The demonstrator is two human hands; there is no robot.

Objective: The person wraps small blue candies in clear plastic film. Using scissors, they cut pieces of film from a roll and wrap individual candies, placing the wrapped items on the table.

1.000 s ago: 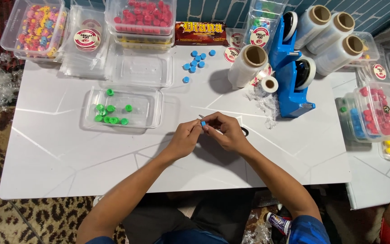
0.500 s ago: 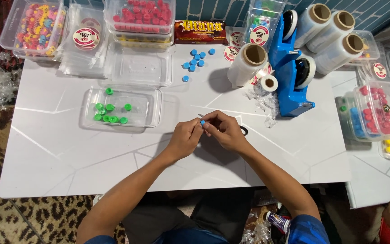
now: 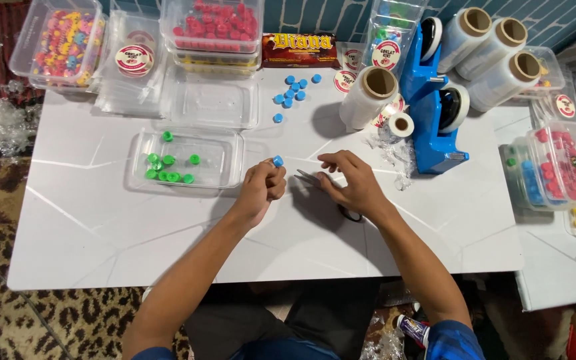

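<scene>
Left hand (image 3: 261, 190) pinches small round blue plastic cap (image 3: 278, 161); right hand (image 3: 349, 181) spread over scissors (image 3: 314, 179), mostly hidden, mid-table.

Both forearms are bare from the wrists back to above the elbows, and no watch, ring or bracelet shows on the left hand (image 3: 261, 190) or the right hand (image 3: 351, 187). Short sleeves of bright blue cloth end above the elbows: the left sleeve (image 3: 151, 353) peeks in at about seven o'clock of the frame, the right sleeve (image 3: 454, 340) at about five o'clock. Between them, at six o'clock, a blue shirt front (image 3: 294, 350) meets dark trousers (image 3: 228, 323) covering the lap.
</scene>
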